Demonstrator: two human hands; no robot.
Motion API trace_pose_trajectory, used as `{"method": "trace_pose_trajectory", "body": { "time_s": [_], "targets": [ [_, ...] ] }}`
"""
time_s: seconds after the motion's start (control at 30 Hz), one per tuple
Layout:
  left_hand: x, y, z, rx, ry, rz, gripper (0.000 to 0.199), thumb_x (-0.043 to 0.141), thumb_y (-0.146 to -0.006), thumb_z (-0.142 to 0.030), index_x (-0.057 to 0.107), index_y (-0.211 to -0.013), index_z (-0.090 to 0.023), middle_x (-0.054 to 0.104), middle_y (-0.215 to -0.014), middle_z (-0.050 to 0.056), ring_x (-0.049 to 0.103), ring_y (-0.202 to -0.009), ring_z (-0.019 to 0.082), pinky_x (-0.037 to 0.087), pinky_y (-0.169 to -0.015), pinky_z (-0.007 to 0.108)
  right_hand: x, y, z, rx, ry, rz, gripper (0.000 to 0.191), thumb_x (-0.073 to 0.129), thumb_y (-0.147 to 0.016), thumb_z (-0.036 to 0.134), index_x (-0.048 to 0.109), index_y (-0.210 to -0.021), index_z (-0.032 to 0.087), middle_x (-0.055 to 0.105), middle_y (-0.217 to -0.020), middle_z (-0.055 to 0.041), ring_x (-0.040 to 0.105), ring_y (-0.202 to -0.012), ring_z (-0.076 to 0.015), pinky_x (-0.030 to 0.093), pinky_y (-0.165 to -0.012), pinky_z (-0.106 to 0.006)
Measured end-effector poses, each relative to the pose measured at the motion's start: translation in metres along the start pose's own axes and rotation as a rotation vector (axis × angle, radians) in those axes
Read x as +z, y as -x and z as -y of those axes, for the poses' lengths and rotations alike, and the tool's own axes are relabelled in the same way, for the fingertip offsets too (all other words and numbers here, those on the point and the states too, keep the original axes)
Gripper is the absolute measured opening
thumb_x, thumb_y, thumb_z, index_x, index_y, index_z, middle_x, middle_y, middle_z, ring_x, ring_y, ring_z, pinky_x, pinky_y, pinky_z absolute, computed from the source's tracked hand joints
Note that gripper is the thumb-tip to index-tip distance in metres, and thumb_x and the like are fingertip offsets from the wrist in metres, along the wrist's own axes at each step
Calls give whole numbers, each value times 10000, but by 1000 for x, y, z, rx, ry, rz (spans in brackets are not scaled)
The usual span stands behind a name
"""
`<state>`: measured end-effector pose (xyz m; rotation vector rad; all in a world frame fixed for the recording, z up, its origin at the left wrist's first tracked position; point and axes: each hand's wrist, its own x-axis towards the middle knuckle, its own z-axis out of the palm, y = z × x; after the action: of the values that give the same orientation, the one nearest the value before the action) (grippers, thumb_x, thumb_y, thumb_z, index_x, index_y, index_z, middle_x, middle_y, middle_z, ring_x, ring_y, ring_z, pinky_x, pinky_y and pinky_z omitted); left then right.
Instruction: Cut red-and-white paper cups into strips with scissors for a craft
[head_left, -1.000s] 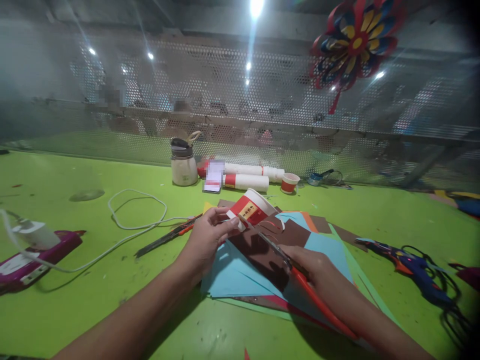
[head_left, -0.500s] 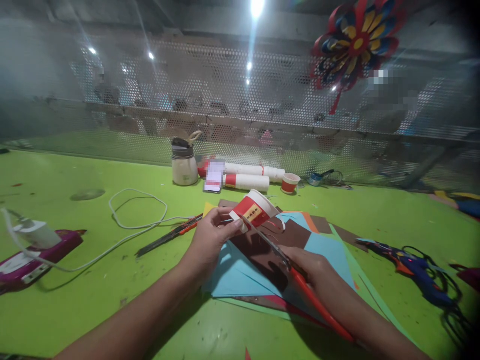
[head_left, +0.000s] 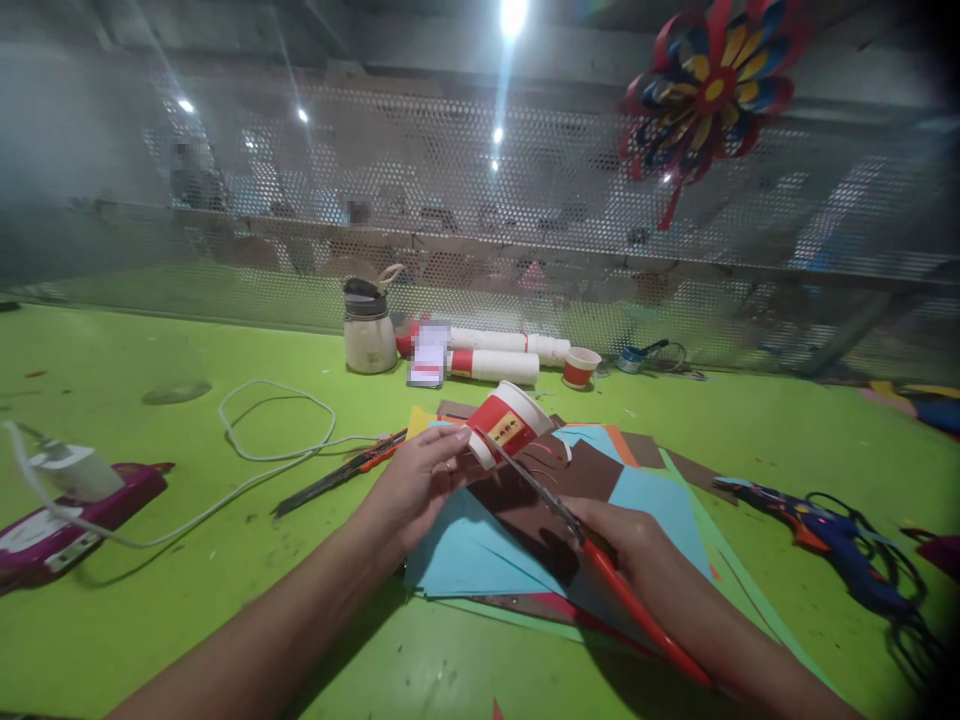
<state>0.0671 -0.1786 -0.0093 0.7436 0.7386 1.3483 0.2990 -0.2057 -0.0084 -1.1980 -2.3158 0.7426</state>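
Note:
A red and white paper cup (head_left: pixel 501 425) is tilted above the stacked papers, its rim toward the upper right. My left hand (head_left: pixel 420 475) pinches the cup's lower left side between thumb and fingers. In my right hand (head_left: pixel 630 535) are red-handled scissors (head_left: pixel 611 580), their blades pointing up and left against the cup's side. A thin curled strip hangs by the cup. Beneath both hands lie blue sheets (head_left: pixel 472 550) and brown sheets (head_left: pixel 589 460).
Behind stand a jar (head_left: pixel 370 335), a phone (head_left: pixel 427 360), cup stacks (head_left: pixel 495 366) and a small cup (head_left: pixel 580 368). At left are a power strip (head_left: pixel 112 510), a white cable and a black-and-orange tool (head_left: pixel 337 475). A blue glue gun (head_left: pixel 832 545) lies right.
My left hand has shifted its grip slightly down and left on the cup, and its thumb has moved up. The cup has turned a little; the right hand has barely moved.

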Motion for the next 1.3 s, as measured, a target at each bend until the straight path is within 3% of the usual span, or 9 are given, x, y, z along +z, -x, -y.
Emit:
{"method": "trace_pose_trajectory", "body": {
  "time_s": [0.13,0.33,0.57,0.73,0.93,1.13,1.3],
  "targets": [
    [2,0,-2,1,-4,-80,139,723,-726,-210,665,-829,-138,715,-947,113,669,-851,217,529,-860,388,-1,0,0,-1,-2,4,292,488,-895,165,631,-1123,279,686,-977,12,619,-904,-202,458,-820,-302],
    [6,1,1,42,-5,-123,155,718,-727,-186,644,-849,-124,695,-938,91,666,-830,192,529,-850,368,-1,2,3,-3,71,-23,158,504,-885,156,639,-905,236,647,-794,18,607,-893,-206,438,-860,-312],
    [6,1,0,120,-87,-139,276,779,-669,-235,640,-881,-127,692,-897,69,674,-813,192,524,-810,345,-6,-5,6,-30,-12,27,266,510,-907,214,632,-1126,305,679,-1087,38,614,-946,-190,456,-823,-270],
    [10,3,1,168,-153,-165,349,797,-641,-268,638,-921,-136,688,-915,63,674,-814,199,520,-798,347,-5,-6,9,-33,-34,2,246,496,-908,212,645,-1087,292,688,-1068,29,618,-922,-198,461,-806,-275],
    [11,3,5,166,-109,-170,326,805,-626,-245,640,-886,-138,683,-888,54,675,-831,194,515,-841,365,-1,0,9,14,0,-20,246,454,-906,170,638,-1030,276,676,-939,18,607,-866,-198,456,-777,-290],
    [8,3,5,148,-127,-133,303,792,-648,-264,651,-882,-133,699,-904,75,678,-847,210,515,-833,370,-5,1,11,25,25,-3,282,438,-882,103,639,-983,275,678,-937,39,608,-846,-187,447,-738,-270],
    [6,1,5,101,-70,-99,293,773,-677,-238,658,-933,-156,703,-988,88,670,-911,219,512,-858,357,-3,0,9,15,5,-9,208,454,-906,178,648,-930,251,690,-970,33,620,-879,-205,454,-752,-275]
  ]
}}
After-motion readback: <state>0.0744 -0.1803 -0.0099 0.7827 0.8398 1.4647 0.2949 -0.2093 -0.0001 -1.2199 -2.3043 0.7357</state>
